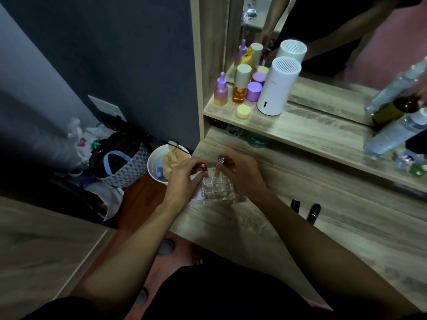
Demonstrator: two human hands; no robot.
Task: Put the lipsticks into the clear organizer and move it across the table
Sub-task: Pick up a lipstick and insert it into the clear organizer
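The clear organizer (pixel 219 188), a grid of small square cells, sits near the left end of the wooden table (pixel 346 239). My left hand (pixel 184 179) is at its left side, fingers closed on a lipstick with a red cap (pixel 202 166). My right hand (pixel 240 174) is at its right side and holds a lipstick with a clear faceted top (pixel 220 160) upright over the back cells. Two dark lipsticks (pixel 295 205) (pixel 313 212) lie on the table to the right of my right forearm.
A shelf above the table carries purple and amber bottles (pixel 240 88), a white cylinder (pixel 277 88) and clear bottles (pixel 397 132) before a mirror. Left of the table, on the floor, stand a white bin (pixel 154 167) and a patterned bag (pixel 122 169).
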